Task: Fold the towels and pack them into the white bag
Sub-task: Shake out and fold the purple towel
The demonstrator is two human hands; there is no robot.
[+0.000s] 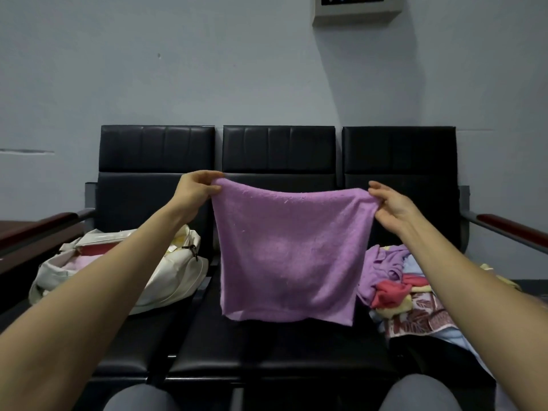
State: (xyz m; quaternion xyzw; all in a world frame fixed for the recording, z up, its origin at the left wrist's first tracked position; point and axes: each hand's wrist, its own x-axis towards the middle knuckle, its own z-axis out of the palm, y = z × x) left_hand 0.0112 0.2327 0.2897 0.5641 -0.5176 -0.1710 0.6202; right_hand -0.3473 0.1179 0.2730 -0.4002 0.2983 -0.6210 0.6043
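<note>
Two pinch grips: left hand point(197, 188) and right hand point(388, 203) each nip a top corner of the purple towel point(287, 256) between thumb and fingertips. We hold it spread, hanging over the middle seat of the black bench point(267, 351). We judge the fold is just starting; next, bring corners together. White bag point(166, 280) sits open left, unfolded pile point(397, 286) right.

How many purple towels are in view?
2. One purple terry towel hangs between the left hand and right hand; one crumpled purple towel lies on the mixed cloth pile at right. More may hide there or in the white fabric bag.
</note>
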